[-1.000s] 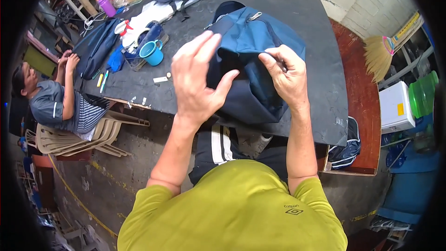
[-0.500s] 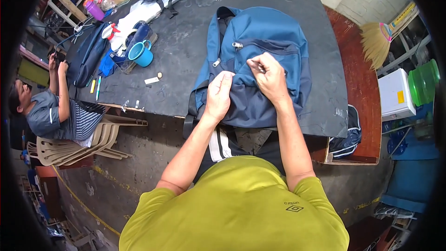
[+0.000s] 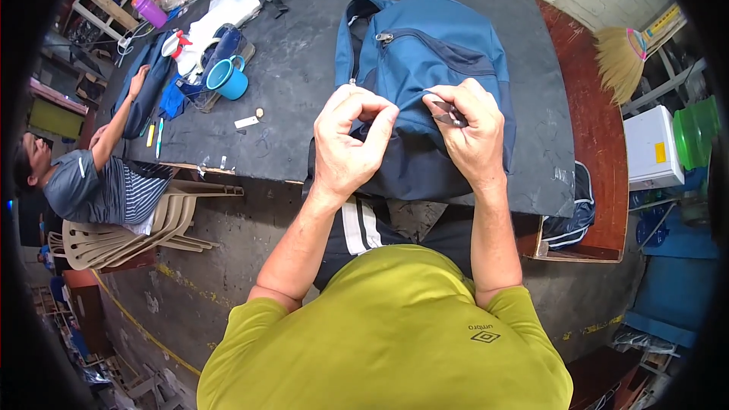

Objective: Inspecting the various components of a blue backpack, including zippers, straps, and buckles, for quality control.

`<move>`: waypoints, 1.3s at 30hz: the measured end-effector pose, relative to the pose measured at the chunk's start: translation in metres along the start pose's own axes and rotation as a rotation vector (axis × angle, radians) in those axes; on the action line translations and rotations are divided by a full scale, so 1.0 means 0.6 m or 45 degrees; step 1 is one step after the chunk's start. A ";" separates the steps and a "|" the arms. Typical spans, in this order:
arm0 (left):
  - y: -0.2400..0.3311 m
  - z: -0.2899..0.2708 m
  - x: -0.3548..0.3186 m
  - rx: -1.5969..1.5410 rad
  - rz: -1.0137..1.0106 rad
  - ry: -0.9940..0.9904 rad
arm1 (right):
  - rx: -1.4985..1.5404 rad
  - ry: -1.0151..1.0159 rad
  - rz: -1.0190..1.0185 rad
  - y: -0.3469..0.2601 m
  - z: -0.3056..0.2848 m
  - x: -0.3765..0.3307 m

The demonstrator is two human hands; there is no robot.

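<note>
The blue backpack (image 3: 425, 83) lies flat on the dark desk (image 3: 304, 68), its lower edge at the near rim. The left hand (image 3: 351, 140) pinches the fabric; the right hand (image 3: 469, 133) is closed on a small dark tool (image 3: 448, 114), perhaps thread snips. It seems wise to keep the fabric tight and cut only loose thread. A teal mug (image 3: 230, 78) stands well apart.

We see the backpack (image 3: 425, 83) lying on the surface (image 3: 304, 114), its lower part hanging over the near edge. Our left hand (image 3: 351, 140) and right hand (image 3: 471, 129) rest on it side by side. To the left on the surface stands a mug (image 3: 228, 77). A seated person (image 3: 91, 178) is at the left edge, and a broom (image 3: 623, 57) is to the right.
</note>
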State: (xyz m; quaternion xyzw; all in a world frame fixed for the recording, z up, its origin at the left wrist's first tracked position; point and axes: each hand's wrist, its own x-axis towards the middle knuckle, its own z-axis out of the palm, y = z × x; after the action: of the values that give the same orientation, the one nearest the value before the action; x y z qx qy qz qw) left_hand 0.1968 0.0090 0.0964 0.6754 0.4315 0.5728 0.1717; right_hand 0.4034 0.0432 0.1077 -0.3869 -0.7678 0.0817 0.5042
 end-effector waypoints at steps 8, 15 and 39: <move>0.007 -0.014 -0.033 -0.435 -0.400 0.095 | -0.029 0.010 0.450 -0.084 -0.039 -0.016; 0.046 -0.022 -0.006 0.069 -0.096 0.035 | -0.072 -0.062 0.259 -0.094 -0.050 -0.040; 0.027 -0.004 -0.019 -0.068 -0.047 0.124 | 0.013 0.034 0.067 -0.093 0.006 -0.051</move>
State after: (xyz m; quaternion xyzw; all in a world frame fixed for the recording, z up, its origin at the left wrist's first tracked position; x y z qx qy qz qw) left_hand 0.2010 -0.0098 0.1017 0.6340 0.4363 0.6129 0.1789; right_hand 0.3774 -0.0149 0.1131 -0.4054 -0.7500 0.0938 0.5141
